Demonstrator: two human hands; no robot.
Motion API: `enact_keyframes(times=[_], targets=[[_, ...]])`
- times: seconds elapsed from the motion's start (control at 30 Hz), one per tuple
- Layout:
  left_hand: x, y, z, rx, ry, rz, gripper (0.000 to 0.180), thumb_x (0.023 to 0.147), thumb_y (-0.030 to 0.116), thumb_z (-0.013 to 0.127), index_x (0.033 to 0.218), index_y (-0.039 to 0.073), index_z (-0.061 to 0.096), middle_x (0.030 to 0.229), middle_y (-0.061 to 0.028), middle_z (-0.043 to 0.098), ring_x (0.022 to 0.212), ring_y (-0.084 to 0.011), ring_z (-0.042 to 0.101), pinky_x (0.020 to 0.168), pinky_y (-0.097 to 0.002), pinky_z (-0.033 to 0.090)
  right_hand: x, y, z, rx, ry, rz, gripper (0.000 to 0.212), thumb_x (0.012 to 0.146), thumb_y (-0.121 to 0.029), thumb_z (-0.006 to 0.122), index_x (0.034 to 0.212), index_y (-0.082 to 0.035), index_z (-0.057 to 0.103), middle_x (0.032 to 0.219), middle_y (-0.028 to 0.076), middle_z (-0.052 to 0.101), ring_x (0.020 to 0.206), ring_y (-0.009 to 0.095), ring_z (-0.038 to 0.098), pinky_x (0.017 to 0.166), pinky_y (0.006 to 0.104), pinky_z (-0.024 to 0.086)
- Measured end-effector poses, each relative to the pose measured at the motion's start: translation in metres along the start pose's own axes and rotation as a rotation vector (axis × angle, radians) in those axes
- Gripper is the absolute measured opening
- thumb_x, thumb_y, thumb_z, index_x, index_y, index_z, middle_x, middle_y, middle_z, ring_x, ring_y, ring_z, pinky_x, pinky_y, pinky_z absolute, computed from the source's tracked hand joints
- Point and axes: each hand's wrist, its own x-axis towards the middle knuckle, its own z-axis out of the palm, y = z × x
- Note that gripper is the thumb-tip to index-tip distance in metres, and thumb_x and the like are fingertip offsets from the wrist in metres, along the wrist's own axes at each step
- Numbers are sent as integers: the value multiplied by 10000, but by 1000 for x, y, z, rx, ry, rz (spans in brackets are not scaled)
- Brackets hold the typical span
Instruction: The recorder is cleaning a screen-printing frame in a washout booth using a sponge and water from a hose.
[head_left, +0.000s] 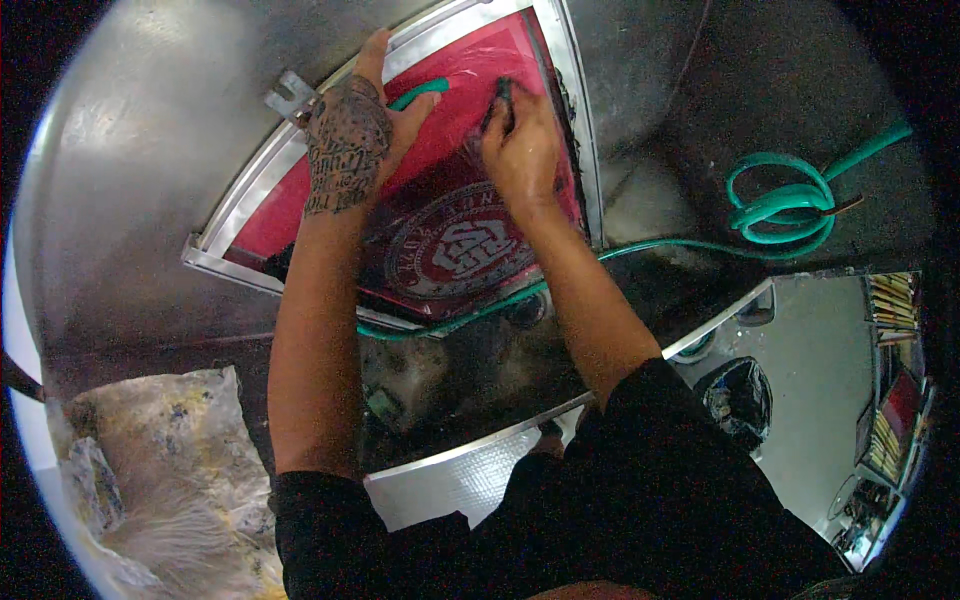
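Screen frame (575, 120): stiff aluminium rim, wet slippery red mesh; my left hand (350, 140) grips its top edge, my right hand (520, 150) clenches a dark pad (497, 105) on it.

A black short-sleeved shirt is worn, its sleeves ending just above the elbows, so both forearms are left bare. The back of the left hand (348, 140) is covered with a dense dark tattoo, which is continued over the wrist in bands of lettering-like marks. No tattoo is seen on the right hand (520, 150).
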Motion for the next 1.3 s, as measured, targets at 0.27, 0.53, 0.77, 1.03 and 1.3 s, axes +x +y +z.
enact_keyframes(times=[0.27, 0.53, 0.77, 1.03, 1.3], targets=[[-1, 15, -11, 20, -53, -54, 846, 761, 458, 773, 1447, 109, 423, 879, -177, 669, 855, -342, 675, 814, -457, 522, -9, 3, -1, 25, -80, 33, 280, 902, -173, 562, 1082, 31, 631, 960, 259, 598, 872, 454, 596, 773, 504, 500], [0, 17, -12, 51, -56, -90, 839, 750, 453, 786, 1436, 113, 442, 817, -150, 663, 821, -328, 677, 797, -456, 526, -4, 5, 2, 41, -1, -22, 210, 844, -79, 628, 1028, 19, 656, 937, 211, 624, 866, 403, 611, 786, 444, 508], [1, 9, -16, 40, 13, -39, 806, 741, 459, 793, 1407, 129, 482, 822, -159, 665, 805, -321, 680, 740, -437, 542, 37, 20, -7, 101, -27, -268, 306, 800, -56, 633, 1105, -28, 640, 983, 221, 605, 910, 406, 588, 796, 475, 510], [-7, 56, -43, 229, -44, 91, 835, 855, 175, 721, 1526, 73, 234, 1265, -260, 598, 1012, -371, 672, 776, -404, 559, -26, 84, -13, 83, -580, -640, 523, 720, 22, 643, 1233, -71, 616, 1053, 176, 610, 939, 344, 602, 787, 443, 510], [-63, 7, -58, -102, 122, 10, 774, 891, 37, 648, 1536, 120, 229, 1315, -231, 574, 1124, -365, 627, 904, -421, 531, -14, 29, -3, 57, -221, -611, 468, 797, -72, 696, 1256, -60, 603, 1101, 196, 583, 982, 387, 574, 805, 454, 489]])
